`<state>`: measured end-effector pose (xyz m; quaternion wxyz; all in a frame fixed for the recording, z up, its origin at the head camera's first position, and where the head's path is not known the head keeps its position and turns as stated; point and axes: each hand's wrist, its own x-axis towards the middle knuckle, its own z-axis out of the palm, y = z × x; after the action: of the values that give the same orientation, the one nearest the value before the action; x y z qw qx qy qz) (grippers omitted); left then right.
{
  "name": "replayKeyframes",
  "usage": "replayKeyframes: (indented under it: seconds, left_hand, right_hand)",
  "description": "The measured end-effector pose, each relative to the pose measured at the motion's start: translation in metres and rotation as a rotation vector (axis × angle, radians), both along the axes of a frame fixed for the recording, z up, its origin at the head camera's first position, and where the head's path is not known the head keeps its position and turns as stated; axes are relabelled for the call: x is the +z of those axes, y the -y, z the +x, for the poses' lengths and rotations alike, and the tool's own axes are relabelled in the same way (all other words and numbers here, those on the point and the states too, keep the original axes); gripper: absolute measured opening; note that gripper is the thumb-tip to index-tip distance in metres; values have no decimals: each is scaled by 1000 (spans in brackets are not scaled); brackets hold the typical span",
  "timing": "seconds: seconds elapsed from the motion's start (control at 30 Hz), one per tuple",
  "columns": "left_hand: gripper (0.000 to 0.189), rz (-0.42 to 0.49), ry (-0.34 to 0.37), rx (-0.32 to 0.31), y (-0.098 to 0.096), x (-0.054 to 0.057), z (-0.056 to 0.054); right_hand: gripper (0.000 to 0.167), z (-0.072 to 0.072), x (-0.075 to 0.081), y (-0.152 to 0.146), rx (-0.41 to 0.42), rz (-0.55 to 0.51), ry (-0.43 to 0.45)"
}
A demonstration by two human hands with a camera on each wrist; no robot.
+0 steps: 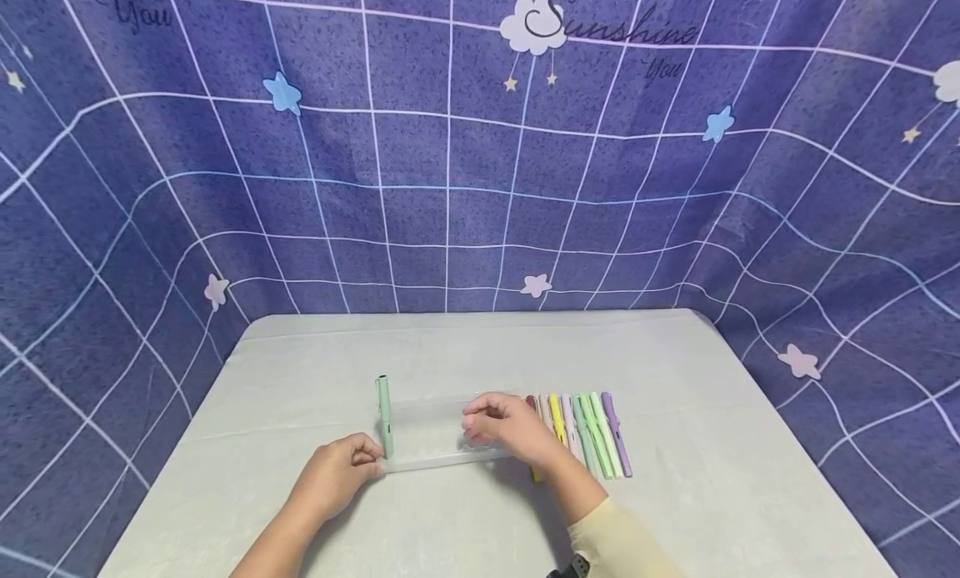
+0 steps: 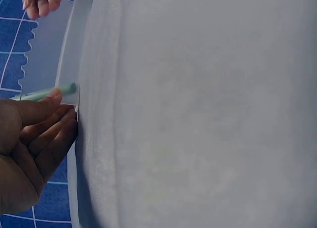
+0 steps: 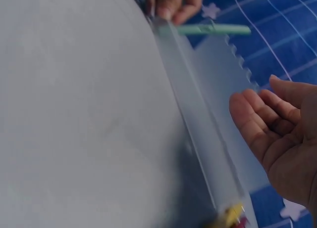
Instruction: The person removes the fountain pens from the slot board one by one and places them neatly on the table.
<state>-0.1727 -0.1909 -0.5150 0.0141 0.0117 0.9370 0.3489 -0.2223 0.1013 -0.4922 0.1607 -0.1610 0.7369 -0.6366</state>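
Note:
A clear plastic pen tray (image 1: 442,459) with a scalloped edge in the wrist views stands on the table. At its left end, a mint-green pen (image 1: 385,419) rests across it, its far end reaching past the back edge. My left hand (image 1: 337,476) grips that left corner, thumb and fingers close around the pen's near end; the exact contact on the pen is partly hidden. Over the tray's right part hovers my right hand (image 1: 513,428), fingers loosely bent. The right wrist view shows nothing in that hand (image 3: 287,139).
Right of the tray lies a row of several pens (image 1: 596,436) in red, yellow, pink, green and purple, partly covered by my right forearm. A pale cloth covers the table (image 1: 450,528). A blue grid-patterned curtain (image 1: 480,211) surrounds its back and sides.

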Motion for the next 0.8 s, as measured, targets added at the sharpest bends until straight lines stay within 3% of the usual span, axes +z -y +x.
replayKeyframes:
  seconds: [0.2, 0.4, 0.8]
  left_hand:
    - [15, -12, -9, 0, 0, -1, 0]
    - [15, -18, -24, 3, 1, -1, 0]
    - [15, -7, -18, -3, 2, -2, -2]
  right_hand:
    - [31, 1, -5, 32, 23, -15, -2]
    - [27, 0, -11, 58, 16, 56, -68]
    - [35, -6, -16, 88, 48, 124, -86]
